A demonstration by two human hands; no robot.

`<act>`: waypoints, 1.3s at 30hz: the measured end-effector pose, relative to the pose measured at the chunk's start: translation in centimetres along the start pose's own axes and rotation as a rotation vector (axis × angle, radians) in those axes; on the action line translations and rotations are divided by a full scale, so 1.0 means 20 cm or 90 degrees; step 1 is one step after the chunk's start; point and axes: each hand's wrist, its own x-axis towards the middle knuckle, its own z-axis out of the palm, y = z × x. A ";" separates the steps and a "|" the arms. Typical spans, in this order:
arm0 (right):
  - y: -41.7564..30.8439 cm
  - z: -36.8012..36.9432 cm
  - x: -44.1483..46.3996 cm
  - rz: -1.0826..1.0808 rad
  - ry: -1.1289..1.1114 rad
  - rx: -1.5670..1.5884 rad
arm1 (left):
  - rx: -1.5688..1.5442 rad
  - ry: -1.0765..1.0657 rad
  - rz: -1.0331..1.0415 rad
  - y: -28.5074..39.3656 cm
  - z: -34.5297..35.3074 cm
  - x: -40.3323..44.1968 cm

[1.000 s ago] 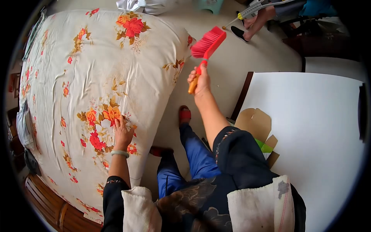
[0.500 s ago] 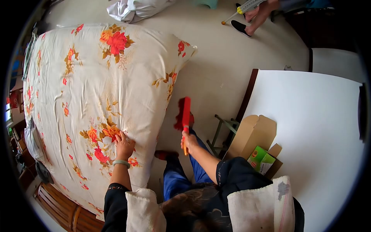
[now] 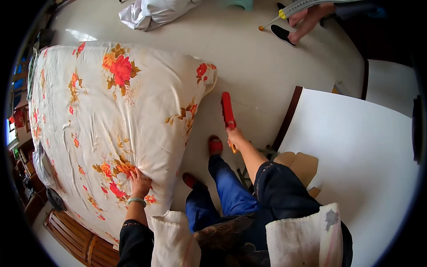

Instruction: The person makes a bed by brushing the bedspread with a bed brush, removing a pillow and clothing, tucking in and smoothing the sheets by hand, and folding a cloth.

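A red bed brush (image 3: 227, 109) with an orange-brown handle is in my right hand (image 3: 235, 137), my fingers wrapped round the handle. It hangs over the floor beyond the right edge of the bed, apart from the bedding. My left hand (image 3: 140, 184) rests on the cream floral bedsheet (image 3: 151, 115), fingers stretched over a printed flower cluster. A bracelet circles that wrist. Wrinkles run along the sheet, which has red and orange flowers.
On my right stands a white-topped table (image 3: 351, 129), with a cardboard box (image 3: 302, 168) partly behind my arm. Another person's feet (image 3: 284, 34) and a crutch (image 3: 296, 8) are at the back. A pale fabric bundle (image 3: 153, 14) lies on the floor.
My right hand has swung the brush away from the bed, to the right and forward. My left hand stays on the sheet. The view has shifted, and my arm now covers more of the box.
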 end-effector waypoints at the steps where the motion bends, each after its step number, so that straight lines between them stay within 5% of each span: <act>1: 0.11 -0.04 -0.24 0.053 0.027 0.066 | -0.015 -0.008 -0.010 0.02 -0.01 -0.01; 5: 0.21 -0.20 -0.44 0.039 0.001 0.117 | -0.023 -0.056 -0.030 0.03 -0.10 -0.03; 10: -0.10 -0.44 -0.61 -0.006 -0.024 0.025 | -0.071 -0.118 -0.110 0.03 -0.26 0.03; 11: -0.18 -0.48 -0.64 -0.033 -0.023 0.027 | -0.103 -0.242 -0.113 0.00 -0.25 0.15; 13: -0.34 -0.58 -0.69 -0.079 -0.023 0.022 | -0.178 -0.188 -0.177 0.06 -0.37 0.12; 16: -0.59 -0.71 -0.73 -0.119 -0.003 -0.035 | -0.263 0.229 -0.249 0.49 -0.56 0.13; 18: -0.78 -0.77 -0.71 -0.127 0.001 -0.074 | -0.232 0.348 -0.195 0.67 -0.60 0.30; 25: -1.48 -0.87 -0.68 -0.162 0.033 -0.392 | -0.434 0.376 -0.172 1.31 -1.22 0.65; 30: -2.02 -0.81 -0.74 -0.293 -0.015 -0.430 | -0.548 0.210 -0.422 1.51 -1.45 0.82; 34: -2.41 -0.78 -0.69 -0.321 -0.071 -0.506 | -0.602 0.034 -0.507 1.51 -1.68 0.83; 39: -2.90 -0.71 -0.52 -0.323 -0.115 -0.687 | -0.598 -0.030 -0.578 1.53 -1.78 0.90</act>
